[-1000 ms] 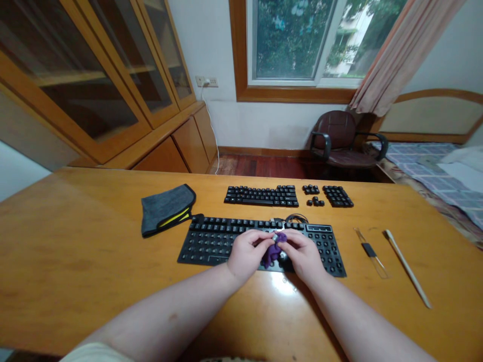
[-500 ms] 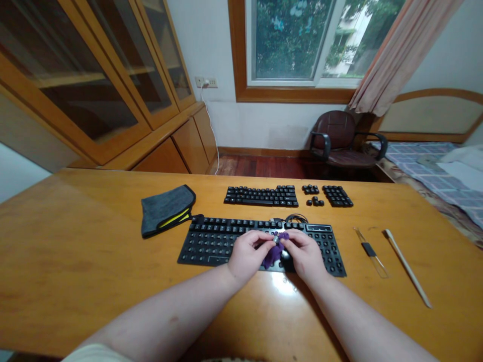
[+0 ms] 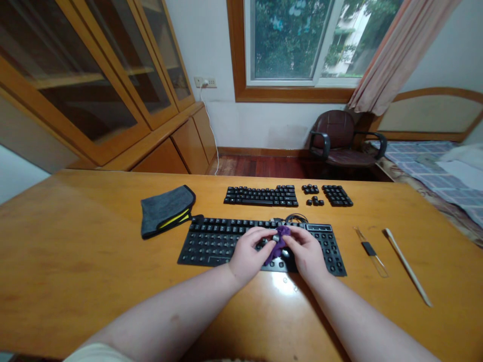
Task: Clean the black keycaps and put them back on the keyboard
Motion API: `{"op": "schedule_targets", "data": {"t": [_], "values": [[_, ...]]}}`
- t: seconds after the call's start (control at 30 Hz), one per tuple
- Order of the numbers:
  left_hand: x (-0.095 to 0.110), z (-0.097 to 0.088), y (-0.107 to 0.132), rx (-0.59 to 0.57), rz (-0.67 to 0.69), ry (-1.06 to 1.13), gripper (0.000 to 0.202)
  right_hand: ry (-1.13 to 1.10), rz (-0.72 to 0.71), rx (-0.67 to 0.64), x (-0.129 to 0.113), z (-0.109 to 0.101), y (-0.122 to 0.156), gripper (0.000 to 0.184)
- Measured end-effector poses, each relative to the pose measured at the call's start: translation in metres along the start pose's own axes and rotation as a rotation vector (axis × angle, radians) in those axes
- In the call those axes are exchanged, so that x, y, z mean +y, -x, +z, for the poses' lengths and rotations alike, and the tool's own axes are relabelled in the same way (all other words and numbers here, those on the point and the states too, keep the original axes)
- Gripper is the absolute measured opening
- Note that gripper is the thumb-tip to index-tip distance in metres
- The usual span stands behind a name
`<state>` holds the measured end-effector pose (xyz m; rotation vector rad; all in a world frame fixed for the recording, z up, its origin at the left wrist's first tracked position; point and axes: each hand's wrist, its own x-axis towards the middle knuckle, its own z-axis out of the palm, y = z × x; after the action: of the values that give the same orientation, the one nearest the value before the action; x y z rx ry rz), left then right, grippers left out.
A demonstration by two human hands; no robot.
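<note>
Over the right-centre of a black keyboard (image 3: 211,246), my two hands meet. Between the fingertips of my left hand (image 3: 249,251) is a small keycap (image 3: 276,239), its lit face greyish. My right hand (image 3: 307,250) pinches a crumpled purple cloth (image 3: 278,247) against the keycap's right side, and the cloth's loose end hangs down over the keyboard. Most of the keyboard's lower rows show bare switches, while its upper rows carry keycaps. My hands hide part of its middle.
Behind the keyboard lie grouped loose keycaps (image 3: 260,196) and a number-pad block of keycaps (image 3: 337,196). A folded grey cloth (image 3: 166,208) with yellow lining is at left. To the right are a wire keycap puller (image 3: 370,250) and a pale slim stick (image 3: 408,267). A coiled cable (image 3: 297,218) sits behind.
The purple cloth has been drawn up and bunched higher beside the keycap, with less of it hanging down. My fingers have shifted slightly; the keyboard stays put.
</note>
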<state>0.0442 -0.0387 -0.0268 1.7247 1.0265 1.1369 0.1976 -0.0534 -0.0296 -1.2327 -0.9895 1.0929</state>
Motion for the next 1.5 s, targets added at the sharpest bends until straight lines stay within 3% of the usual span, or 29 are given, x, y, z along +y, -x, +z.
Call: {"op": "schedule_targets", "data": {"t": [0.23, 0.4, 0.63, 0.8, 1.07, 1.5], "values": [[-0.005, 0.004, 0.001, 0.006, -0.111, 0.146, 0.022, -0.042, 0.040, -0.058, 0.003, 0.001, 0.000, 0.016], [-0.004, 0.006, 0.000, -0.009, -0.153, 0.200, 0.020, 0.084, -0.072, -0.104, 0.002, -0.002, 0.000, 0.013], [-0.001, 0.000, -0.002, 0.029, -0.090, 0.065, 0.019, 0.181, -0.191, -0.102, 0.000, -0.003, 0.000, 0.011], [-0.007, 0.004, -0.001, 0.041, -0.135, 0.158, 0.022, 0.214, -0.210, -0.088, 0.002, -0.005, -0.002, 0.011], [-0.009, 0.002, 0.001, 0.061, -0.134, 0.050, 0.014, 0.181, -0.250, -0.186, 0.002, -0.005, -0.003, 0.012], [-0.006, 0.003, 0.003, 0.076, -0.146, 0.023, 0.012, 0.198, -0.216, -0.095, 0.000, -0.005, -0.004, 0.003]]}}
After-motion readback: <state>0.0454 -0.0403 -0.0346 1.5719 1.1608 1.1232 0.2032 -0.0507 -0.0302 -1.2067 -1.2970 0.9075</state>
